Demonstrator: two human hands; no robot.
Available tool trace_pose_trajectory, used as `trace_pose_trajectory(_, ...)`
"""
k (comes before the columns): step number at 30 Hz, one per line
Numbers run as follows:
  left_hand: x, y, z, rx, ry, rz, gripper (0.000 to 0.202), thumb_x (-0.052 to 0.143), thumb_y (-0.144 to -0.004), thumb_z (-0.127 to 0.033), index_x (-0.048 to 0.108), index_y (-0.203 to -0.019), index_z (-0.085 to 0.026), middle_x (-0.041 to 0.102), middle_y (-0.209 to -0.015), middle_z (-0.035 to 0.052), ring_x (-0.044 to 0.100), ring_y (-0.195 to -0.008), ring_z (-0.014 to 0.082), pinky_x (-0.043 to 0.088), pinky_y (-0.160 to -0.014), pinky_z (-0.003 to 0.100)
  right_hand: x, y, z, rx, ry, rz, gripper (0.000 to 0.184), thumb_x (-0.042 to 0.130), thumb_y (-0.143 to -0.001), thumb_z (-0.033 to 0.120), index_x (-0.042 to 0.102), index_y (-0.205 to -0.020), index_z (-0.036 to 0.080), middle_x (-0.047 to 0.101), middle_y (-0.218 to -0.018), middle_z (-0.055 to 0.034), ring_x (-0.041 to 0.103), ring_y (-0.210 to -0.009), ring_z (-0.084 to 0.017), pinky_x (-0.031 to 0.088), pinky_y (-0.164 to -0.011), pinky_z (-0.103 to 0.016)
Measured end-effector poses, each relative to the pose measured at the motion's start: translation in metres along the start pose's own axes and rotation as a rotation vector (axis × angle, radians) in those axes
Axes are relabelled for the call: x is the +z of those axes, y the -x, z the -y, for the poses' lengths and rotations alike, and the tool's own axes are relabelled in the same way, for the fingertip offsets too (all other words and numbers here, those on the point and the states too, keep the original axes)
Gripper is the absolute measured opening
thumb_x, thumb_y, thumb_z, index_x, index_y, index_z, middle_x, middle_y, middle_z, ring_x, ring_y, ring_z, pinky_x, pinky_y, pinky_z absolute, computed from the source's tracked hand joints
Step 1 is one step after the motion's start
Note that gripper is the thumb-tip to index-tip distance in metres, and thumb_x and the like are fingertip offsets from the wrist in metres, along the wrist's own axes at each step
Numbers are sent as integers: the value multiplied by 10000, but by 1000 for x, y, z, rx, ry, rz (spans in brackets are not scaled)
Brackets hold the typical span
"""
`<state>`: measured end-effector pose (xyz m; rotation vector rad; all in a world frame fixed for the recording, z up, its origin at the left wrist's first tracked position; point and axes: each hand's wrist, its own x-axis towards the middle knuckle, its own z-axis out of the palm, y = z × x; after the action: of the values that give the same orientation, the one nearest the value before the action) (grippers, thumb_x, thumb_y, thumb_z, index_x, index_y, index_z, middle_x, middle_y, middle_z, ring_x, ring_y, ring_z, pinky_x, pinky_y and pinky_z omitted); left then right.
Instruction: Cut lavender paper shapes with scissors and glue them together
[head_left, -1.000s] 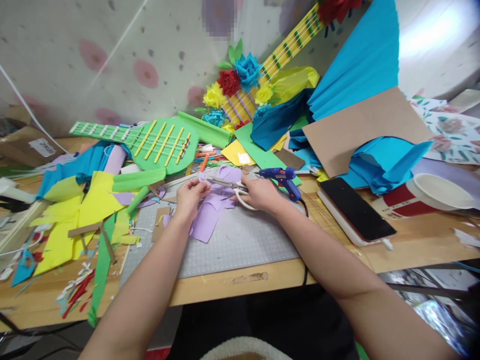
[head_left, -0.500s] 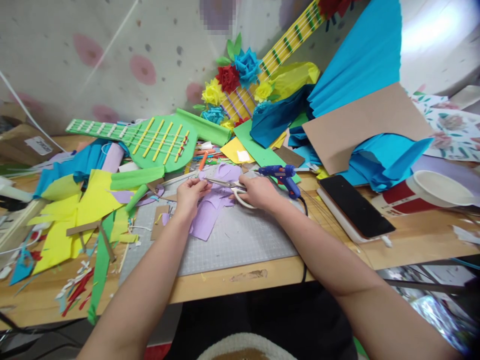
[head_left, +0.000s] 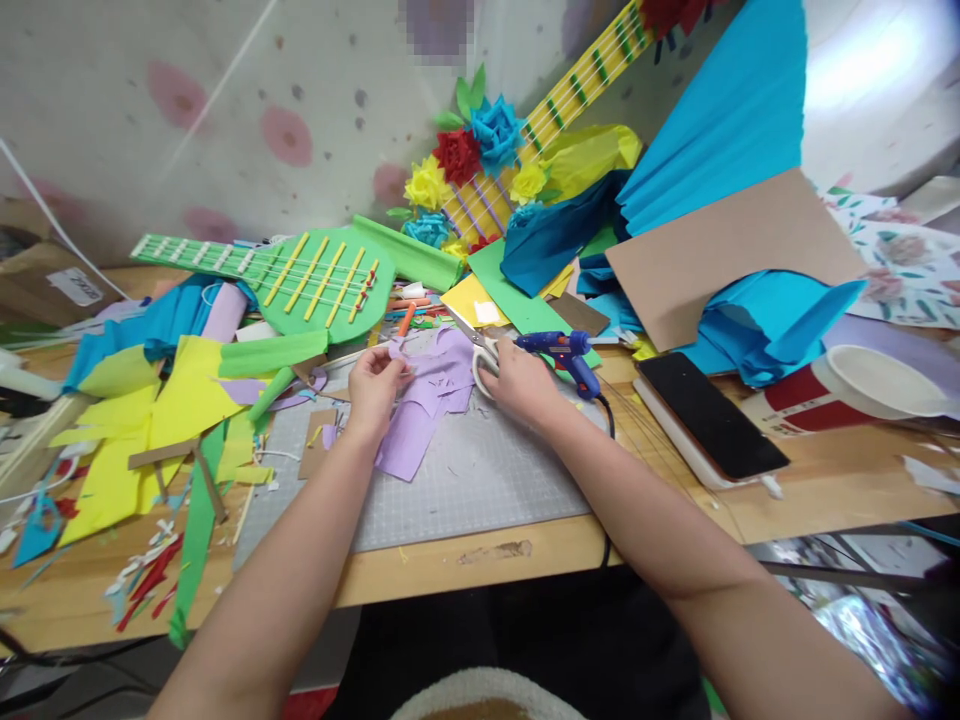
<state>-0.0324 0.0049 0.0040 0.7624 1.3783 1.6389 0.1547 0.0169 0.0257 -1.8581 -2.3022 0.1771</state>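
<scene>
My left hand (head_left: 377,388) pinches a small piece of purple crepe paper between thumb and fingertips, above the grey cutting mat (head_left: 480,490). More purple crepe paper (head_left: 411,435) lies beneath it on the mat, with tiny dark snippets on top. White-handled scissors (head_left: 484,362) are in my right hand (head_left: 527,382), its fingers wrapped around the handles. Their blades point up and to the left, apart from the paper in my left hand. Just beyond my right hand lies a blue glue gun (head_left: 559,347).
A green paper guitar (head_left: 330,285) lies at the back left; a yellow one (head_left: 480,205) with paper flowers leans on the wall. Yellow scraps (head_left: 187,400) cover the left side. A phone (head_left: 712,412) and a paper cup (head_left: 847,390) sit right, near brown cardboard (head_left: 735,250).
The scissors have moved away from the left hand's purple paper, and their blades have swung upward. My left hand has shifted slightly left, still pinching the piece.
</scene>
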Motion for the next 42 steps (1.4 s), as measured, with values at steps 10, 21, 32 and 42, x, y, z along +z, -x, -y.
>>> trace_pose_trajectory(10, 0, -3, -4, 24, 95, -61, 136, 639, -641, -189, 517, -690, -158, 549, -647, -24, 581, -617, 98, 521, -620, 247, -4, -6, -5, -75, -40, -119, 310, 491, -800, 292, 461, -1055, 119, 603, -1035, -149, 577, -920, -236, 418, -741, -307)
trace_pose_trajectory(21, 1, -7, -1, -40, 169, -84, 151, 631, -670, -198, 493, -703, -147, 548, -647, -26, 627, -627, 105, 531, -593, 233, -84, 16, -88, -66, -720, -1064, 324, 436, -809, 455, 512, -953, 175, 569, -797, -80, 575, -721, -168, 466, -704, -339)
trace_pose_trajectory(32, 5, 5, 10, 10, 24, 209, 242, 731, -537, -185, 512, -633, -148, 608, -583, -2, 662, -690, 177, 515, -623, 255, -8, 10, -102, 232, -706, -82, 467, 631, -608, 546, 636, -840, 142, 661, -828, -76, 599, -767, -198, 463, -693, -328)
trace_pose_trajectory(42, 1, 0, 17, 51, -133, 228, 189, 727, -554, -213, 580, -657, -151, 650, -598, 19, 636, -597, 151, 497, -608, 255, -39, 9, -48, -52, -948, 218, 401, 595, -672, 543, 592, -689, 142, 468, -477, 34, 408, -438, -66, 317, -439, -209)
